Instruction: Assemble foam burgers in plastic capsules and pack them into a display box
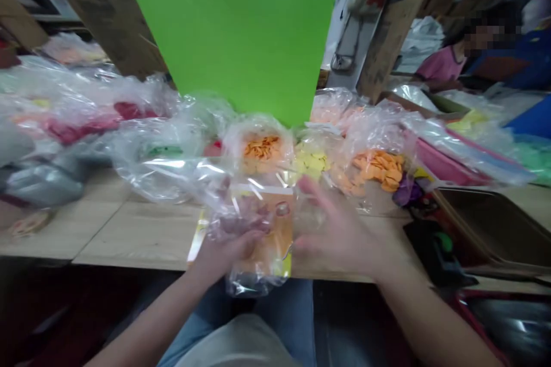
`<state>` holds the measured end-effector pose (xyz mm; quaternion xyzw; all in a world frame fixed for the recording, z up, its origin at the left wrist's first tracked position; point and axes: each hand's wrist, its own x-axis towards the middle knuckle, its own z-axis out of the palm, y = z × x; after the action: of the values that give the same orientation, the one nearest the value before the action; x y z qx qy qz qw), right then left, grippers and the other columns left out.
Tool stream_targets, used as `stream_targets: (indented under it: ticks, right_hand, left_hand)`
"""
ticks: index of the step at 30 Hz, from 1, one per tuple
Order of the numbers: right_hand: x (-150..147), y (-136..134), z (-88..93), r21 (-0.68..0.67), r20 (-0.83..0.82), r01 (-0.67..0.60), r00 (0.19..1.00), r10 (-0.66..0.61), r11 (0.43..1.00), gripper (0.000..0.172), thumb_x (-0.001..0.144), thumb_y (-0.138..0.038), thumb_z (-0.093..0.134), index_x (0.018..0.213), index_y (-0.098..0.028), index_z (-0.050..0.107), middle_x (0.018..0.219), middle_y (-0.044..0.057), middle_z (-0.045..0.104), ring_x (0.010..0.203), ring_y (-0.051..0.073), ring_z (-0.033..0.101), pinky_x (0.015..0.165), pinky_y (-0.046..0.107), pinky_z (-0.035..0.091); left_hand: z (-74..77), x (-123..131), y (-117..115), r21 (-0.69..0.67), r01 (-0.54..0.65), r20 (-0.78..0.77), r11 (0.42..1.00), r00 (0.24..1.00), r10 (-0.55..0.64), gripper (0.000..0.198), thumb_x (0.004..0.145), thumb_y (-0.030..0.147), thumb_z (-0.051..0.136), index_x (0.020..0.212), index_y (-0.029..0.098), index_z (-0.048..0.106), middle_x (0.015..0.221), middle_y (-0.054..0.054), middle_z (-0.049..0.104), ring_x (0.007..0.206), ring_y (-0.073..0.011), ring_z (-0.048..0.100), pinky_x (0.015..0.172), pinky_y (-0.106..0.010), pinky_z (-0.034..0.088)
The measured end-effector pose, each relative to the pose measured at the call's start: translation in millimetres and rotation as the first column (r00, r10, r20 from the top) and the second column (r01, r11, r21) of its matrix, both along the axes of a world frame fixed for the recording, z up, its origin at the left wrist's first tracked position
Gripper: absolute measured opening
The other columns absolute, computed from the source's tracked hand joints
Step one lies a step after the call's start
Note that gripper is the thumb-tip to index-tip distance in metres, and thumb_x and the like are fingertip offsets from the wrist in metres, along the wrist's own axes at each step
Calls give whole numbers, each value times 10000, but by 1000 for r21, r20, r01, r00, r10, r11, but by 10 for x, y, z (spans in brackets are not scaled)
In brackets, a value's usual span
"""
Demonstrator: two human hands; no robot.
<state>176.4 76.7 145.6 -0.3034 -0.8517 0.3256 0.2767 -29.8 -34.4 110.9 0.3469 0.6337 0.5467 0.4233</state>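
Bag, clear plastic [263,266], one, with an orange card [279,235] showing through it. Head view: located at the near edge of the wooden table [142,232], in front of the person, its lower end reaching past the edge.

Left hand [232,241]: at the bag, thumb across the card, fingers blurred and seen through plastic; whether they are closed on anything cannot be told.

Right hand [338,229]: just right of the bag, blurred, fingers spread and apart, gripping nothing visible.

Behind the bag, along the table: plastic bag of orange pieces [262,148]; yellow pieces [312,161] in plastic, just right of these; larger heap of orange pieces [383,169], further right.

Right end: dark brown tray [495,223]; black object with a green part [441,246], beside the tray; pink packet [447,157] in clear plastic, beyond it.

Left end: grey bundle [45,183], blurred.

Background: upright green board [245,28]; another person in a pink top [443,63], far right.
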Motion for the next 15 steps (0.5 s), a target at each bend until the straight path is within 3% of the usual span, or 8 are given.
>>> stream_targets:
  ticks: [1, 2, 4, 6, 8, 11, 13, 15]
  right_hand:
    - [-242, -237, 2, -45, -15, -57, 998, 56, 997, 827, 635, -486, 697, 1339, -241, 338, 1266, 98, 500, 1093, 261, 512, 861, 398, 448]
    - [-443, -405, -1, -82, -51, -62, 997, 58, 995, 749, 649, -470, 691, 1293, -226, 398, 1186, 93, 550, 1021, 238, 545, 814, 366, 463]
    - [-704, -561, -6, -133, -131, -18, 991, 0, 991, 418, 733, -418, 622, 1084, -202, 554, 907, 42, 617, 785, 164, 572, 671, 283, 464]
    - [-799, -580, -2, -144, -187, 48, 980, -74, 988, 186, 787, -369, 565, 844, -193, 592, 677, -19, 552, 591, 106, 495, 548, 223, 403]
    - [-806, -575, 9, -93, -184, 137, 971, -152, 986, 180, 780, -360, 578, 729, -188, 564, 591, -46, 478, 524, 84, 425, 496, 202, 344]
    - [-764, -636, 39, 47, -131, 324, 940, -316, 945, 220, 770, -385, 589, 686, -185, 549, 532, -64, 400, 488, 77, 374, 474, 200, 303]
    - [-669, -734, 96, 146, -99, 407, 913, -396, 901, 246, 768, -412, 583, 672, -188, 549, 514, -65, 377, 481, 81, 368, 473, 206, 299]
    - [-484, -840, 205, 174, -22, 337, 941, -339, 925, 290, 753, -462, 579, 644, -195, 553, 523, -55, 417, 494, 87, 410, 489, 209, 330]
  left_hand:
    - [34, 10, -44, 77, 9, 49, 997, 999, -13, 203, 601, 251, 756, 783, 188, 692, 851, -48, 696, 785, -205, 637, 712, -308, 508]
    - [69, -7, -105, 141, 10, 97, 990, 995, -24, 228, 597, 232, 759, 809, 191, 686, 884, -44, 690, 832, -204, 632, 757, -311, 502]
    - [125, -141, -278, 221, -13, 219, 975, 975, -37, 254, 618, 217, 748, 859, 192, 672, 904, -39, 680, 870, -195, 619, 794, -307, 494]
    - [139, -401, -494, 296, -82, 382, 952, 923, -39, 246, 648, 207, 730, 883, 197, 659, 837, -18, 667, 808, -156, 614, 759, -272, 501]
    - [103, -715, -706, 341, -130, 530, 931, 844, -76, 290, 640, 186, 737, 915, 200, 646, 691, 20, 613, 638, -94, 576, 648, -212, 500]
    - [-18, -1119, -956, 315, -108, 637, 943, 761, -126, 337, 586, 176, 773, 899, 170, 647, 562, 49, 523, 472, -48, 475, 511, -170, 467]
    - [-108, -1291, -1064, 276, -126, 675, 953, 731, -99, 259, 547, 207, 797, 747, 143, 643, 574, 26, 548, 499, -71, 515, 530, -197, 494]
    - [-178, -1390, -1123, 249, -190, 712, 950, 701, -46, 255, 521, 243, 809, 641, 135, 611, 645, -6, 602, 615, -129, 591, 618, -251, 530]
